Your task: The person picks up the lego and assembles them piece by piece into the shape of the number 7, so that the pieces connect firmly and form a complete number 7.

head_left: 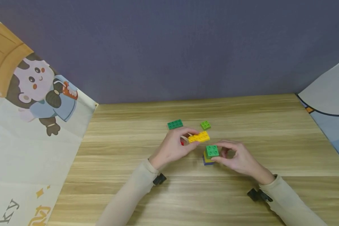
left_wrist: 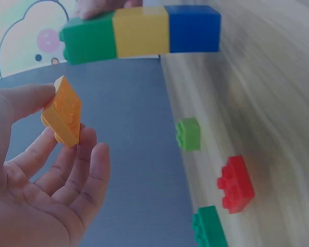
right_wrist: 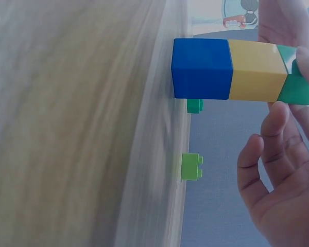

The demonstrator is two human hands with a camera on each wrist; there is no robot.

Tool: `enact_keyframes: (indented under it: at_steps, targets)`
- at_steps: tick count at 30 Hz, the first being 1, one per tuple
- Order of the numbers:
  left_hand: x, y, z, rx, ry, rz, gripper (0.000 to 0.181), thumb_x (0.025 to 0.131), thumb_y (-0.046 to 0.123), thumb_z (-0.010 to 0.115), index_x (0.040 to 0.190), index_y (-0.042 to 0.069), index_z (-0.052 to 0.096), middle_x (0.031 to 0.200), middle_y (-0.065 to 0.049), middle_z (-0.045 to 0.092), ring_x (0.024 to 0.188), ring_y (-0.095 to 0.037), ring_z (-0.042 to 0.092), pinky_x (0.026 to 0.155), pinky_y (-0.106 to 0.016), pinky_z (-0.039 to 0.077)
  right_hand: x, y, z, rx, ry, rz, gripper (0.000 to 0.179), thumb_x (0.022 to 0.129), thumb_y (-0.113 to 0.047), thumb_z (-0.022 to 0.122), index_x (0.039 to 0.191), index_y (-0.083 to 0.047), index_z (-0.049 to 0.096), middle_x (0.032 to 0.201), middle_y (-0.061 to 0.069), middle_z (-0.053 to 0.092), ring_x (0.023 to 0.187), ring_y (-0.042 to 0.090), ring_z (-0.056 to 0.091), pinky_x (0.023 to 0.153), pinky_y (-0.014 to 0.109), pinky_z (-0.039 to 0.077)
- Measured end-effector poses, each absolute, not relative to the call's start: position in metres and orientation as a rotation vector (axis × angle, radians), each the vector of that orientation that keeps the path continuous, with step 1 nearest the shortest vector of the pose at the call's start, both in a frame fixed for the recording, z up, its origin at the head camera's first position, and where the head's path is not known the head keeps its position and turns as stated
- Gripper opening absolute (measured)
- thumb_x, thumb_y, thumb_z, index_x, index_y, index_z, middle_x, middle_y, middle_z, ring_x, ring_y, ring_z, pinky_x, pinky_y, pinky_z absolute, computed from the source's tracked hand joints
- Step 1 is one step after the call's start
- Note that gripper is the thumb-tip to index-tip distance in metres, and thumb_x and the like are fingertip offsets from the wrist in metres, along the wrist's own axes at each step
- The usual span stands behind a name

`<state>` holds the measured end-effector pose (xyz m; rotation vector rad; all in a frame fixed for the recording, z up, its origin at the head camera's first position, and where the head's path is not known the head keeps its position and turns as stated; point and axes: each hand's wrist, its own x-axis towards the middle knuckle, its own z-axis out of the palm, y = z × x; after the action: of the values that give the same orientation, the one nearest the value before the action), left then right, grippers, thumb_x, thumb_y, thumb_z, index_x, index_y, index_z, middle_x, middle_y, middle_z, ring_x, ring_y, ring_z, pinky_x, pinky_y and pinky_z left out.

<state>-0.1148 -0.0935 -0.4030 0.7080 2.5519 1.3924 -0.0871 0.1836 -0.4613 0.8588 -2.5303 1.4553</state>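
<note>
My left hand (head_left: 173,146) pinches a flat yellow building brick (head_left: 199,137) between thumb and fingers, raised over the table. In the left wrist view that brick (left_wrist: 67,113) is tilted, its studs facing the palm side. Just to its right stands a three-block tower: a green block (head_left: 212,151) on top, a yellow block (right_wrist: 257,70) in the middle and a blue block (right_wrist: 202,68) at the bottom. The thumb and fingers of my right hand (head_left: 240,158) grip the green top block from the right side. Its studs face up in the head view.
Beyond my hands, a flat dark green brick (head_left: 175,124) and a small lime green brick (head_left: 205,125) lie on the wooden table (head_left: 130,131). A red brick (left_wrist: 238,184) lies near them, mostly behind my left hand in the head view. A dark blue-grey wall (head_left: 169,56) borders the far edge.
</note>
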Motion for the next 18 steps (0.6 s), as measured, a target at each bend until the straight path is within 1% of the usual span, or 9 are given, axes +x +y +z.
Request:
enact_keyframes:
  at_steps: [3, 4, 7, 11, 14, 18]
  targets:
    - [-0.11, -0.092, -0.399, 0.733, 2.54, 1.413, 0.032, 0.098, 0.023, 0.078, 0.13, 0.017, 0.075, 0.131, 0.001, 0.074, 0.106, -0.014, 0.066, 0.086, -0.041, 0.065, -0.087, 0.184, -0.461, 0.856, -2.533, 1.453, 0.042, 0.079, -0.004, 0.093, 0.118, -0.009, 0.08, 0.088, -0.004, 0.072, 0.071, 0.003, 0.058, 0.061, 0.029, 0.054]
    - [-0.108, -0.091, -0.398, 0.745, 2.538, 1.42, 0.032, 0.098, 0.022, 0.078, 0.129, 0.017, 0.075, 0.132, 0.001, 0.074, 0.105, -0.014, 0.066, 0.086, -0.042, 0.065, -0.087, 0.184, -0.461, 0.855, -2.534, 1.452, 0.042, 0.079, -0.004, 0.093, 0.118, -0.008, 0.08, 0.088, -0.004, 0.072, 0.071, 0.003, 0.058, 0.061, 0.029, 0.054]
    - [-0.104, -0.089, -0.395, 0.775, 2.541, 1.421, 0.032, 0.097, 0.023, 0.08, 0.128, 0.018, 0.076, 0.131, 0.003, 0.074, 0.105, -0.012, 0.065, 0.085, -0.038, 0.064, -0.087, 0.183, -0.461, 0.852, -2.538, 1.45, 0.041, 0.078, -0.004, 0.093, 0.117, -0.007, 0.079, 0.086, -0.004, 0.071, 0.07, 0.003, 0.058, 0.061, 0.029, 0.054]
    - [-0.1, -0.088, -0.392, 0.816, 2.564, 1.402, 0.032, 0.096, 0.026, 0.081, 0.127, 0.019, 0.076, 0.127, 0.006, 0.074, 0.103, -0.009, 0.065, 0.083, -0.03, 0.062, -0.087, 0.184, -0.461, 0.853, -2.544, 1.449, 0.041, 0.079, -0.003, 0.093, 0.117, -0.006, 0.079, 0.083, -0.006, 0.07, 0.07, 0.003, 0.057, 0.06, 0.029, 0.054]
    - [-0.097, -0.087, -0.39, 0.851, 2.572, 1.384, 0.032, 0.097, 0.026, 0.081, 0.127, 0.019, 0.076, 0.125, 0.006, 0.075, 0.102, -0.009, 0.065, 0.083, -0.026, 0.06, -0.086, 0.184, -0.461, 0.854, -2.541, 1.448, 0.042, 0.078, -0.003, 0.093, 0.118, -0.005, 0.079, 0.082, -0.006, 0.069, 0.07, 0.003, 0.057, 0.06, 0.029, 0.054]
    - [-0.095, -0.084, -0.389, 0.896, 2.585, 1.349, 0.031, 0.097, 0.025, 0.08, 0.127, 0.018, 0.076, 0.125, 0.005, 0.076, 0.103, -0.009, 0.066, 0.085, -0.03, 0.062, -0.086, 0.184, -0.461, 0.852, -2.536, 1.449, 0.042, 0.078, -0.003, 0.093, 0.118, -0.005, 0.079, 0.082, -0.007, 0.069, 0.07, 0.003, 0.057, 0.06, 0.029, 0.054]
